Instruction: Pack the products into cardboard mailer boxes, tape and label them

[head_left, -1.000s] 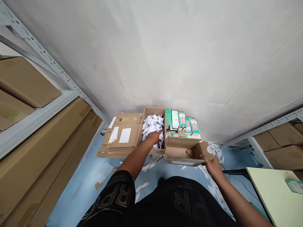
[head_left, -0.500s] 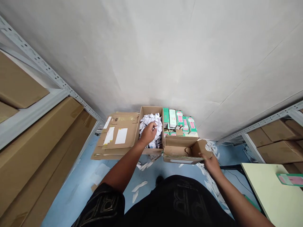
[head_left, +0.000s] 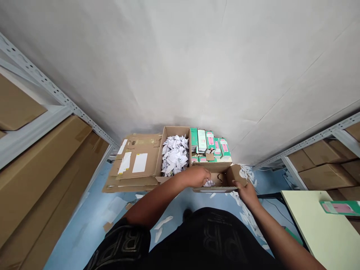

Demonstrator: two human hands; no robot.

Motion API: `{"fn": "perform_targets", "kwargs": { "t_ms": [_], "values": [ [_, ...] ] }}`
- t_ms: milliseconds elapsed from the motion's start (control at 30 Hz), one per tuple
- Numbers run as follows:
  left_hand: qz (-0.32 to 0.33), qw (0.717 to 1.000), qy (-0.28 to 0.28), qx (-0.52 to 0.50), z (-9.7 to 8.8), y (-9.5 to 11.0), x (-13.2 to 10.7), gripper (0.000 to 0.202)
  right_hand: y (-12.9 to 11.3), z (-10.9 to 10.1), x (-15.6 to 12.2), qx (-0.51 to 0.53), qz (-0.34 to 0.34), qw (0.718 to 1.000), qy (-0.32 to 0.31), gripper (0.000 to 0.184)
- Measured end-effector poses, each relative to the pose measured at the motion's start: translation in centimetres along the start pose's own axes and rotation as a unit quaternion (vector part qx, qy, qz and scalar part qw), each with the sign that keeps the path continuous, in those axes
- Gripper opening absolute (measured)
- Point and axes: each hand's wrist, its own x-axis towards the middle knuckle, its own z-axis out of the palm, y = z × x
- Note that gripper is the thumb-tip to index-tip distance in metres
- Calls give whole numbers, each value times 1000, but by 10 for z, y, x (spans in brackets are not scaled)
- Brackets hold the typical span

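Observation:
My left hand (head_left: 198, 175) is closed on a wad of crumpled white paper (head_left: 208, 183) inside a small open cardboard box (head_left: 225, 179) on the floor. Fingers of my right hand (head_left: 245, 191) grip that box's right flap. Just left of it stands another open box (head_left: 168, 131) filled with crumpled white paper (head_left: 174, 155). Behind the small box, several green and pink cartons (head_left: 209, 144) stand upright against the wall.
Flattened cardboard (head_left: 132, 165) lies left of the boxes. Paper scraps (head_left: 247, 213) litter the blue floor. Metal shelving with large brown cartons (head_left: 42, 180) runs along the left; more shelving (head_left: 320, 165) is on the right. A pale green table (head_left: 323, 225) holds a green and pink carton (head_left: 341, 207).
My left hand left the paper-filled box and moved right into the small box, carrying crumpled paper. The right hand stayed on the flap.

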Motion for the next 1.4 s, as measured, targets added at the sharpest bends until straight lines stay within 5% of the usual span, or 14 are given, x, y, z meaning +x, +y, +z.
{"fn": "perform_targets", "kwargs": {
  "t_ms": [100,233,367,600,867,1000,1233,1400],
  "values": [
    [-38,986,142,-81,-2,1,-18,23,3,0,-3,20,34,999,-6,38],
    [-224,906,335,-129,6,5,-43,34,6,-2,-6,82,55,995,-7,37],
    [-314,860,284,-285,29,4,-46,45,10,-8,-9,112,36,992,35,39],
    [-295,877,253,-283,41,12,-5,60,34,-21,-17,141,52,984,93,45],
    [-293,862,206,-357,80,38,89,51,97,-80,-37,157,78,967,187,44],
    [-284,868,185,-362,129,67,151,51,153,-130,-59,227,124,943,209,45],
    [-223,870,49,-437,229,145,266,53,277,-196,-106,320,230,891,225,47],
    [-184,881,-33,-436,275,203,345,57,336,-247,-133,328,262,865,275,46]
  ]
}}
